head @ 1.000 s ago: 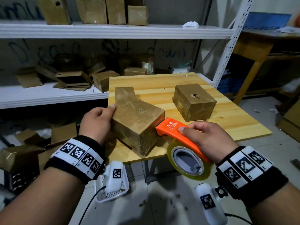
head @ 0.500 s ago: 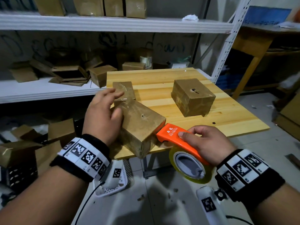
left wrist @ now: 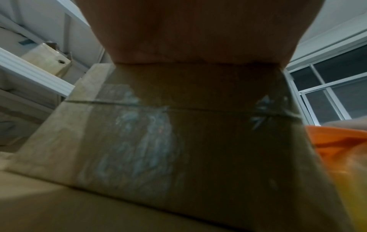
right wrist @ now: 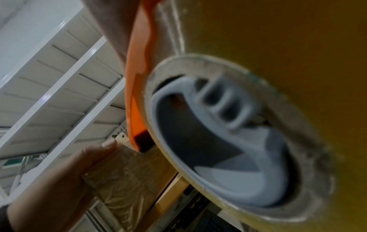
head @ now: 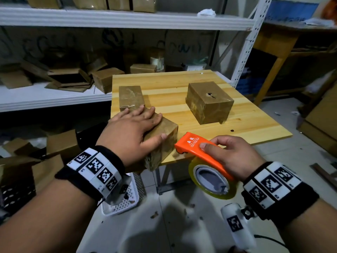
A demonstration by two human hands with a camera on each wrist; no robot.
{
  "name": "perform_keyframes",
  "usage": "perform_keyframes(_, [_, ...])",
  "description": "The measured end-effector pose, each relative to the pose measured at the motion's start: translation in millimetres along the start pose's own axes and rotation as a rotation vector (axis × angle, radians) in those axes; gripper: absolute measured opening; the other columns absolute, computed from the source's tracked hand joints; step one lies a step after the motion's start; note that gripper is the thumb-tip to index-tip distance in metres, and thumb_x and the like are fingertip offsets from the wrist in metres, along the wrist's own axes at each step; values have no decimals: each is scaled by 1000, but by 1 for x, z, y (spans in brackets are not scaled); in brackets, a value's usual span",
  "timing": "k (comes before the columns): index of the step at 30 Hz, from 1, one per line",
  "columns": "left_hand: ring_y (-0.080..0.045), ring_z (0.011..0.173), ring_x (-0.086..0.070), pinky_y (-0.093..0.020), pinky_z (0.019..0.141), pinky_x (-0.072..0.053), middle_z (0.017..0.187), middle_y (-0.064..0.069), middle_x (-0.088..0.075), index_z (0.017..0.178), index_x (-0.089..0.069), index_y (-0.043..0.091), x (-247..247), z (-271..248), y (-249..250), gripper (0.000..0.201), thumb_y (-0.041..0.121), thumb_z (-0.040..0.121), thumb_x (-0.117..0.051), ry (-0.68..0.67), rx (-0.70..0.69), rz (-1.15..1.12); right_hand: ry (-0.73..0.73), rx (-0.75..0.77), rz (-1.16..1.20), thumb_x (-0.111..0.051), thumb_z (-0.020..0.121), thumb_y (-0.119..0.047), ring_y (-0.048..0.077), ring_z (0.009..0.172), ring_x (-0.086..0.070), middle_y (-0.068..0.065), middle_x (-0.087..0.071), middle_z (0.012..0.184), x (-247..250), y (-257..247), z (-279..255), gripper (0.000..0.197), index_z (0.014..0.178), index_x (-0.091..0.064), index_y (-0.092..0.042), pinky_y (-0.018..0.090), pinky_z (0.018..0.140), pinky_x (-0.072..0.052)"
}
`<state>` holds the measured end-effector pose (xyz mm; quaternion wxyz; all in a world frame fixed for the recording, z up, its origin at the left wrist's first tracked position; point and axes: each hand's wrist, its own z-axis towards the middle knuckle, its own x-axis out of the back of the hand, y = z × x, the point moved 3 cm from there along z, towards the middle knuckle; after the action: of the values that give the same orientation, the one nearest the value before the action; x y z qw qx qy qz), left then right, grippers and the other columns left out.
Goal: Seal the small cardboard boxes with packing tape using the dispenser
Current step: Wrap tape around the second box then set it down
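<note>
A tape-covered cardboard box [head: 165, 143] sits at the near left corner of the wooden table [head: 255, 128], its back flap [head: 130, 97] standing open. My left hand [head: 131, 128] lies flat on the box top, fingers straight, thumb on the near right face. My right hand [head: 231, 156] grips the orange tape dispenser [head: 191, 145] with its yellowish tape roll [head: 211, 181], its nose right beside the box's near right face. The left wrist view shows the taped box side [left wrist: 178, 141] under my palm. The right wrist view is filled by the roll [right wrist: 228, 141].
A second closed box [head: 209, 102] stands farther back on the table. White shelves [head: 54, 99] on the left hold several boxes and flattened cardboard. A white perforated basket [head: 125, 198] sits on the floor under the table edge. A wooden bench [head: 273, 42] is at the right.
My left hand has moved from the box's left side onto its top and now presses down flat. The box has settled lower on the table. The dispenser stays beside the box.
</note>
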<state>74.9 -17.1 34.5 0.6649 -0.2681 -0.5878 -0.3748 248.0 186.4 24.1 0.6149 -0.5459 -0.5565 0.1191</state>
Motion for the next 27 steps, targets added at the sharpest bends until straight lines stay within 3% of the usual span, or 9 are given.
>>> perform_keyframes(8, [-8, 160, -13, -44, 130, -10, 171, 18, -20, 160, -30, 47, 0, 1, 2, 93, 87, 79, -9, -9, 34, -43, -56, -28, -17, -76, 83, -55, 27, 74, -80, 6, -81, 80, 19, 7, -21, 35, 88, -74, -20, 50, 83, -65])
perform_keyframes(15, [-8, 159, -15, -46, 130, -11, 170, 19, -23, 158, -34, 48, -1, 1, 2, 92, 88, 78, -13, 13, 47, -67, -37, -63, -109, -75, 89, -57, 25, 73, -79, 4, -80, 78, 15, 4, -19, 37, 88, -76, -20, 46, 83, -66])
perform_keyframes(21, [-7, 159, -16, -45, 130, -11, 169, 20, -26, 156, -40, 48, 0, 2, 2, 90, 86, 77, -19, 19, 46, -117, -80, -45, -311, -66, 92, -66, 19, 83, -75, -4, -78, 85, 1, -7, -8, 40, 91, -75, -27, 46, 91, -62])
perform_keyframes(27, [-7, 159, -17, -45, 130, -11, 168, 20, -27, 155, -41, 48, -2, 3, 1, 89, 86, 78, -19, 26, 44, -110, -41, -14, -482, -65, 95, -62, 16, 85, -70, -4, -74, 90, 5, -20, -3, 40, 102, -77, -25, 33, 81, -57])
